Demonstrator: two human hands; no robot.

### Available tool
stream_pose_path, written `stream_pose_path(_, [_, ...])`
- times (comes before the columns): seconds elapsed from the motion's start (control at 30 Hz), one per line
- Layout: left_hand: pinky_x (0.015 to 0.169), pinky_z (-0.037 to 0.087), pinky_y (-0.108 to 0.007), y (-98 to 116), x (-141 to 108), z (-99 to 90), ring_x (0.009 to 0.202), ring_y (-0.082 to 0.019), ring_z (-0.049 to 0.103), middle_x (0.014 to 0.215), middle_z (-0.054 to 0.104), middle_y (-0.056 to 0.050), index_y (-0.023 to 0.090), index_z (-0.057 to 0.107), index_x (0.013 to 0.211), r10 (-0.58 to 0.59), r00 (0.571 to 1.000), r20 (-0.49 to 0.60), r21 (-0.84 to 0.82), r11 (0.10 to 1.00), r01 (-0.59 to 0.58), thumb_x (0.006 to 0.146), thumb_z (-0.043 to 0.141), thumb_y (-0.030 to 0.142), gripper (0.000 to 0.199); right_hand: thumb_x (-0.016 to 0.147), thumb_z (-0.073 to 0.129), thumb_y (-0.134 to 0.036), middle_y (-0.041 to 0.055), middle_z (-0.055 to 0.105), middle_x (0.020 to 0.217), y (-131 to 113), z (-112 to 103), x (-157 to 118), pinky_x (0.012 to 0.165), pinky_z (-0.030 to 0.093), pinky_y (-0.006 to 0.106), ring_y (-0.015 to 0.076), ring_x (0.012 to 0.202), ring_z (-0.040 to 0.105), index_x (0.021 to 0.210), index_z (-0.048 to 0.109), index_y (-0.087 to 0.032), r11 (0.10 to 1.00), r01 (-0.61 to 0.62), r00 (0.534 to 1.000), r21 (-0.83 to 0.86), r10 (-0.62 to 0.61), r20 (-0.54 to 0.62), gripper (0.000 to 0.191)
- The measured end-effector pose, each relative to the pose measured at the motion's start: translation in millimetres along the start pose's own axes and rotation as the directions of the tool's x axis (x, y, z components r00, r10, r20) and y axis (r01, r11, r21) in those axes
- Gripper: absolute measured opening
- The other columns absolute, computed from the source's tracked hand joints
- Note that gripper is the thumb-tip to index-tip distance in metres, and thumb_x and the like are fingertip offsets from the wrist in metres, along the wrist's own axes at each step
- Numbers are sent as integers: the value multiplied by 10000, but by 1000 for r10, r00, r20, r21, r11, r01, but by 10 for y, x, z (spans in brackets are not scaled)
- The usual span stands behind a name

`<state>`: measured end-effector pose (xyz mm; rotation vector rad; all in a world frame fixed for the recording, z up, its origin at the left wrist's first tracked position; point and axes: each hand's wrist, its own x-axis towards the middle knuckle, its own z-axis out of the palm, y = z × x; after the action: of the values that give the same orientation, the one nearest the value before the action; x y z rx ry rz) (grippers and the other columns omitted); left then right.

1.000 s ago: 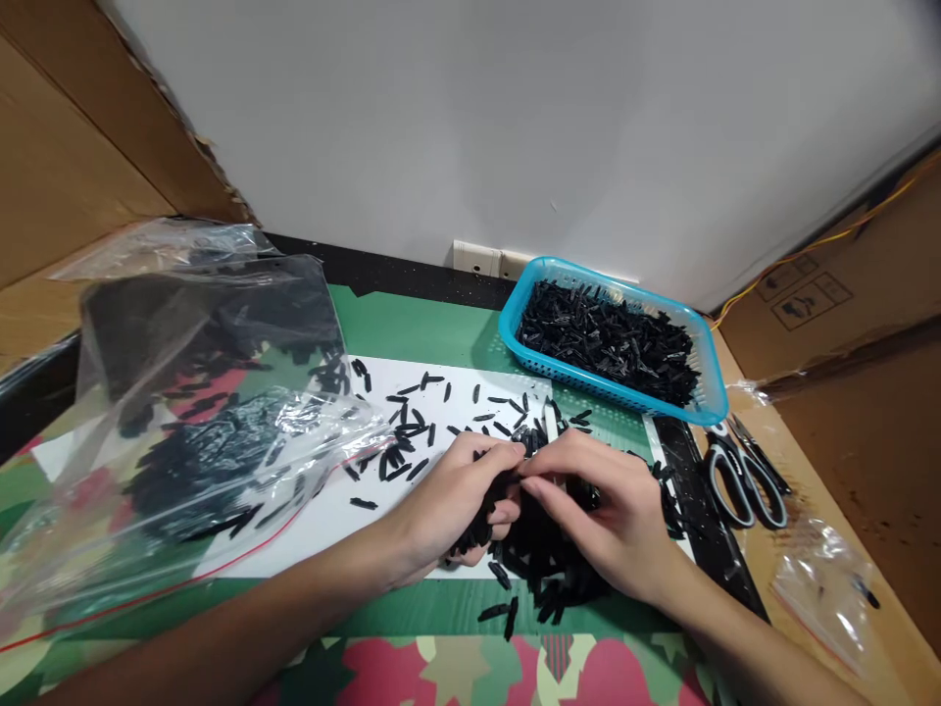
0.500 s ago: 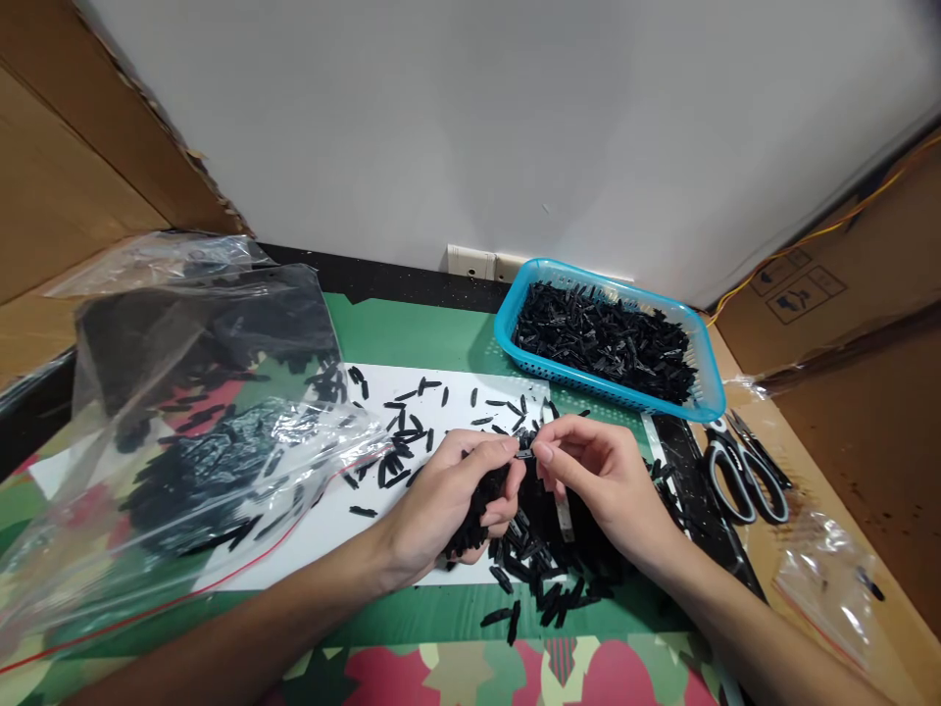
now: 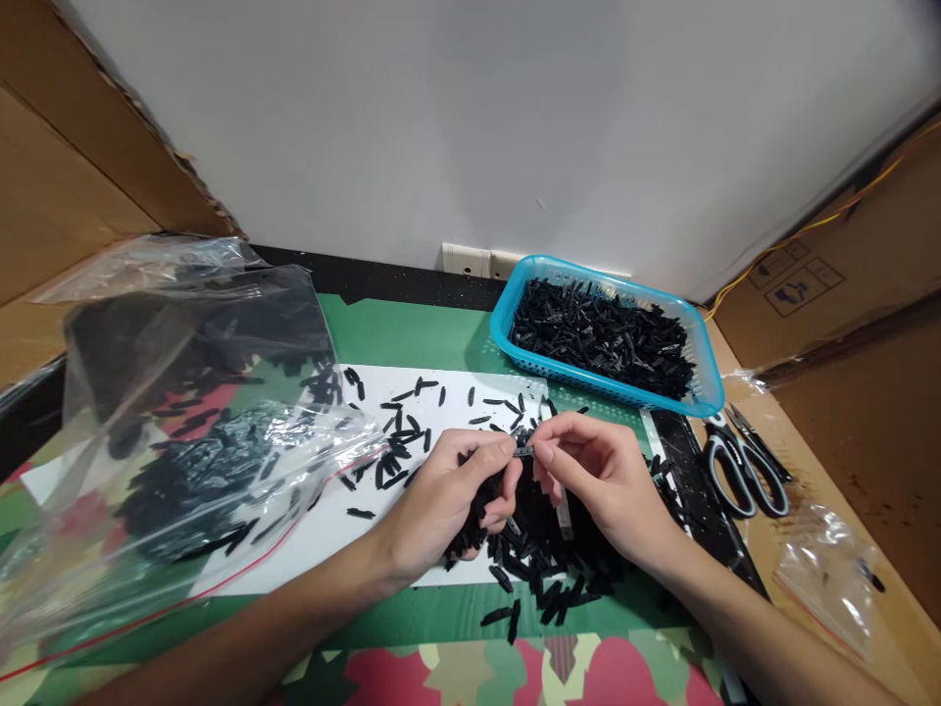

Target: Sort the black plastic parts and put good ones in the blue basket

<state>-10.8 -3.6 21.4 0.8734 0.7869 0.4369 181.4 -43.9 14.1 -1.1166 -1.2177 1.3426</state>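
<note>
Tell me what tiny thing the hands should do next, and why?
Probably a gentle squeeze on the small black piece with the right hand's fingertips, I think. It sits between both hands' fingertips, and the left hand is also full of other black pieces, so the right hand seems freer to steady it.

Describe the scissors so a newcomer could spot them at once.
Find the blue basket of black pieces. Just right of it, lower in view, lie the scissors. Two wide black loops edged in grey set them apart from the slim dark tool beside them.
</note>
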Motion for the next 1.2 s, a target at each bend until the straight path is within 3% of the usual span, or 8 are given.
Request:
stream_pose_path(0.2, [315,302,-130,-9,2,-3,442,-76,299,535,423,63,199,547,731,36,999,7,22,999,-36,981,636,544,435,1061,655,-312,16,741,832,-40,-76,-3,650,542,244,138,700,666,991,731,-199,938,156,988,-311,-153,35,152])
stream_pose_path(0.3, [310,298,-127,3,-3,7,434,-72,301,528,425,62,199,534,719,56,998,-1,20,998,-56,963,668,566,461,1071,569,-167,92,795,1013,-29,-297,77,799,581,337,214,898,718,1097,746,-185,562,416,896,-715,-388,216,180])
stream_pose_path(0.37, [306,294,-124,13,-8,16,428,-67,299,523,423,64,196,529,707,80,997,-8,9,997,-79,954,687,564,470,1033,522,-38,123,801,1194,-2,-461,149,897,598,404,264,1058,718,1177,750,-182,231,518,828,-823,-377,415,307])
stream_pose_path(0.43, [310,302,-123,22,-13,23,424,-60,299,523,423,65,191,532,700,102,995,-12,-3,995,-102,952,699,553,472,1012,502,13,113,781,1308,32,-580,210,990,602,450,288,1194,697,1235,741,-181,82,582,782,-809,-329,529,380])
stream_pose_path(0.8, [325,309,-115,20,-23,11,425,-48,317,524,430,69,183,525,698,137,990,17,-30,990,-137,932,740,550,486,1078,473,-71,151,768,1229,101,-576,271,907,604,444,285,1090,691,1242,707,-158,-5,629,749,-777,-265,608,299])
stream_pose_path(0.93, [329,303,-109,38,-32,-3,438,-47,307,509,407,73,181,509,674,111,992,57,-64,992,-108,907,773,539,502,1100,424,-95,126,772,1091,103,-602,250,846,588,398,252,977,690,1135,702,-192,117,602,758,-790,-396,519,296])
stream_pose_path(1.07, [323,279,-112,72,-37,-21,429,-50,294,485,388,76,191,472,650,88,993,84,-131,988,-77,905,774,529,520,1060,619,-185,60,752,975,29,-507,160,805,625,376,216,885,739,1026,645,-241,593,495,806,-636,-586,81,70])
stream_pose_path(1.2, [310,272,-135,96,-32,-37,415,-66,289,450,365,79,203,473,642,54,991,123,-168,985,-33,897,781,522,512,1003,752,-300,22,761,868,-90,-343,68,661,702,367,208,700,792,1007,643,-241,926,332,900,-182,-368,-232,124])
